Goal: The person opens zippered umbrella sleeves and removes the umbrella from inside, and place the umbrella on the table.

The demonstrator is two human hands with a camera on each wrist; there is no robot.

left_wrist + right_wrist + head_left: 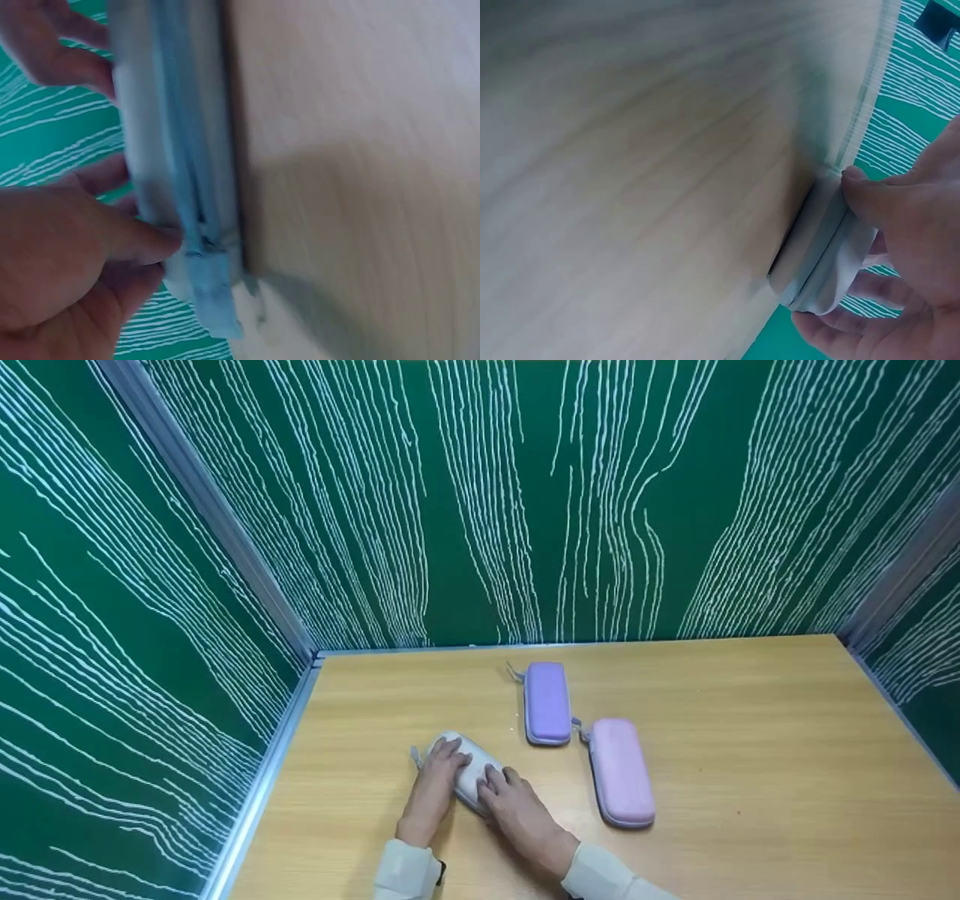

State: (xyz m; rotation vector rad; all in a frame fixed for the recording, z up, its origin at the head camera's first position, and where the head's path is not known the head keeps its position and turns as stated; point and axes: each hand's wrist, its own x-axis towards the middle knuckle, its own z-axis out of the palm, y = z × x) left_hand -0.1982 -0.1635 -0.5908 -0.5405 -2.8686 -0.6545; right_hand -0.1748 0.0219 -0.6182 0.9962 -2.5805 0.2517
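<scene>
I'm pinching the pale zip case [470, 777] with left hand [435, 786] and right hand [521, 812] half-curled, guessing it's lightish, kinda stiff, best held by the sides.

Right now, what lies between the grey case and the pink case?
In the head view, the right hand holding the grey case comes first, then bare tabletop up to the pink case.

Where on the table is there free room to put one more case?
Free: the table between the pink case and right wall, and the strip between the grey case and left rail. Crowded: the middle, with the purple case, and left grip and right grip on the grey case.
</scene>
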